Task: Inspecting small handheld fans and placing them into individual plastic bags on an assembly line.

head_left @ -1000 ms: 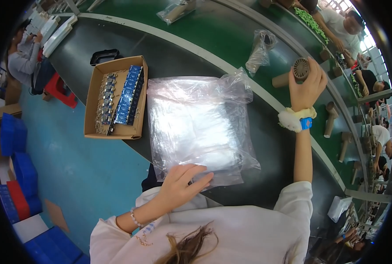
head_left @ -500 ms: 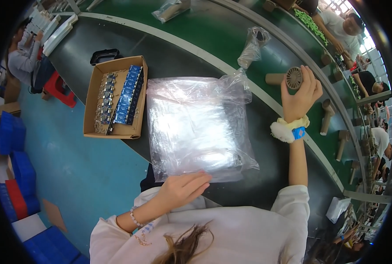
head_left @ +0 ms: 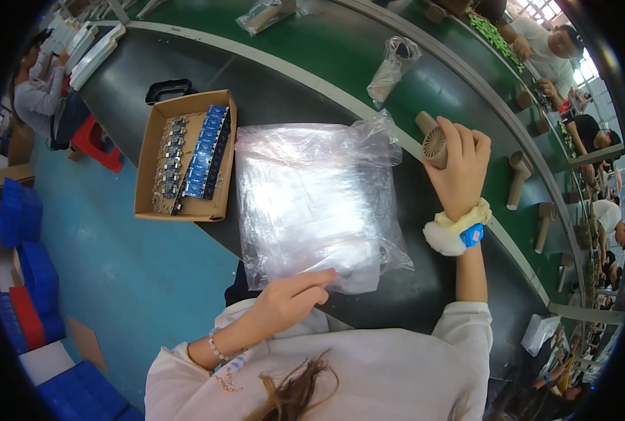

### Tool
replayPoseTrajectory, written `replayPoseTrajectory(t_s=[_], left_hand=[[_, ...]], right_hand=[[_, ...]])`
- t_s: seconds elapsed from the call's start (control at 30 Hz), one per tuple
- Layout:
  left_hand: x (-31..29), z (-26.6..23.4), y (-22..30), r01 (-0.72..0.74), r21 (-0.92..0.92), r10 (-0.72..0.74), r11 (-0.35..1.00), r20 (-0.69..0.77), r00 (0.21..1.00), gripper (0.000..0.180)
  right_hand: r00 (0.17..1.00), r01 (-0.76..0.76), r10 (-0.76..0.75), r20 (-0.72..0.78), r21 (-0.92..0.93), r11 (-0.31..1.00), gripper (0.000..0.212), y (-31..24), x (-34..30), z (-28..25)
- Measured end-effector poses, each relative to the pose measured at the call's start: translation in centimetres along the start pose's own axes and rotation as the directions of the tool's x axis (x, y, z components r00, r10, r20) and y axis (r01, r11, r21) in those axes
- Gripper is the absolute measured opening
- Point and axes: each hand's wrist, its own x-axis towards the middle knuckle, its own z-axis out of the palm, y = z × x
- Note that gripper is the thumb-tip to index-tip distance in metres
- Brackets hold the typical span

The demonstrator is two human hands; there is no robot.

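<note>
Our right hand (head_left: 460, 168) had a closed grip round a small beige hair dryer (head_left: 435, 144); our left hand (head_left: 288, 302) pinched the near edge of a stack of clear plastic bags (head_left: 312, 196).

The dryer looked light, rigid and best held by its barrel. The bags, likely soft and slippery, lay flat on the table (head_left: 424, 295) between both hands, beside a cardboard box (head_left: 186, 158).

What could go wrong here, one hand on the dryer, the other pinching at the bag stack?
The left hand pinches only the near edge of the slippery clear bag stack, so several bags may lift together or the pile may slide. The right hand holds the small hair dryer in the air over the green belt; a slip could drop it there.
</note>
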Motion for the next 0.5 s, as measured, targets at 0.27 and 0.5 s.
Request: replayPoseTrajectory(t_s=[0.27,0.5], left_hand=[[0.6,0.2,0.9,0.012,-0.095,-0.02,0.995,-0.078,0.997,0.019],[3.0,0.7,2.5,0.289,-0.376,-0.369,0.88,-0.161,0.915,0.033]], right_hand=[[0.973,-0.232,0.202,0.114,0.489,0.841,0.049,-0.9,-0.5,-0.9],[0.857,-0.453,0.428,0.288,0.817,0.357,0.042,-1.6,0.6,-7.0]])
